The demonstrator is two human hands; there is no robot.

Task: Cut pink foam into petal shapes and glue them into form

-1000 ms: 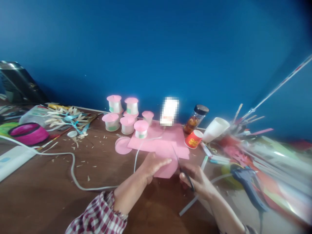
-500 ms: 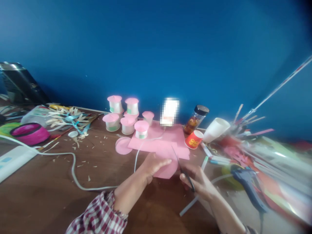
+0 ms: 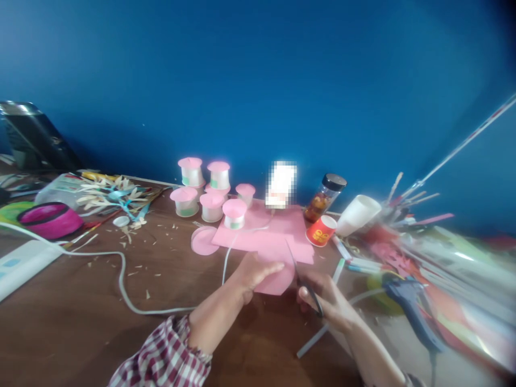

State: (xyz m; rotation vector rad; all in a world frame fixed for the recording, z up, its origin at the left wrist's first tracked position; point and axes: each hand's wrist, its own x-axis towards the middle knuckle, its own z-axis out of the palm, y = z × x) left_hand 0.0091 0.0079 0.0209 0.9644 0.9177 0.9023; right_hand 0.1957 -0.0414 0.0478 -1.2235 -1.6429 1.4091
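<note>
My left hand (image 3: 256, 271) pinches a piece of pink paper (image 3: 280, 279) between thumb and fingers, with the thumb lying on top. The paper's right side is rounded and its lower edge is straight. Closed round the handles of the scissors (image 3: 310, 298) is my right hand (image 3: 324, 295). Their blades point up and away along the paper's right edge; how far they are apart is hard to make out. Behind the paper lie larger pink sheets (image 3: 278, 217). Pink paper discs (image 3: 204, 241) rest to the left of the sheets.
Several paper cups with pink tops (image 3: 184, 201) stand at the back. A lit, pixelated phone-like screen (image 3: 281, 185), a dark-lidded jar (image 3: 325, 198), a red cup (image 3: 321, 231) and a white cup (image 3: 358, 215) stand right of them. A glue gun (image 3: 415, 312) lies right; a white cable (image 3: 121, 279) crosses left.
Almost nothing differs. The scissors' blades have shifted very slightly against the paper's edge, while both hands stay in the same place.
</note>
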